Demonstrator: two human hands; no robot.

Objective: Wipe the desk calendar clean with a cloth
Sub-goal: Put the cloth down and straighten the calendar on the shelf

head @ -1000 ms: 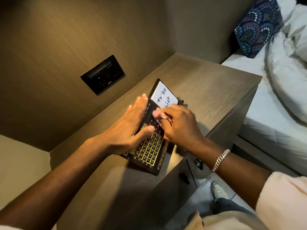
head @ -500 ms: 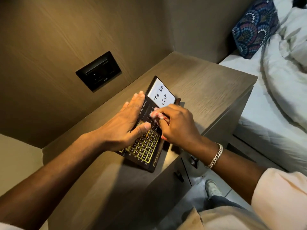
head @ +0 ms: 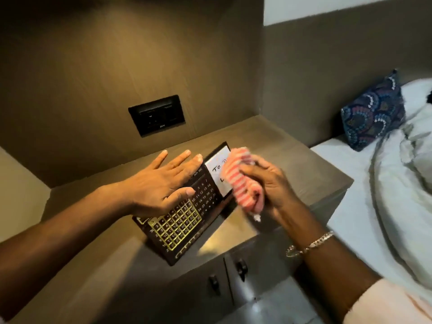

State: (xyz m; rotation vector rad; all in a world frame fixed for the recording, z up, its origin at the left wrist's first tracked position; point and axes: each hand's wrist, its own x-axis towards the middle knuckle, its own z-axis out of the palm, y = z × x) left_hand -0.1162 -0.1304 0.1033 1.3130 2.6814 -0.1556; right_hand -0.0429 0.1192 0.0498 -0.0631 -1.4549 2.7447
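Note:
A dark desk calendar (head: 184, 220) with gold number grids and a white "To Do List" panel stands tilted on the wooden bedside table (head: 280, 160). My left hand (head: 161, 185) lies flat with fingers spread on the calendar's upper left part, steadying it. My right hand (head: 268, 185) grips a bunched pink-and-white striped cloth (head: 243, 183), held over the white panel at the calendar's right end, covering part of the writing. The hand and cloth are blurred.
A black socket plate (head: 156, 114) sits in the wooden wall behind. Drawer fronts with dark knobs (head: 240, 267) lie below the table's front edge. To the right is a bed with white bedding (head: 385, 206) and a blue patterned cushion (head: 374, 115).
My right hand has lifted off the calendar's middle and swung right, exposing the striped cloth over the white panel. My left hand has flattened, fingers spread. The camera has tilted up.

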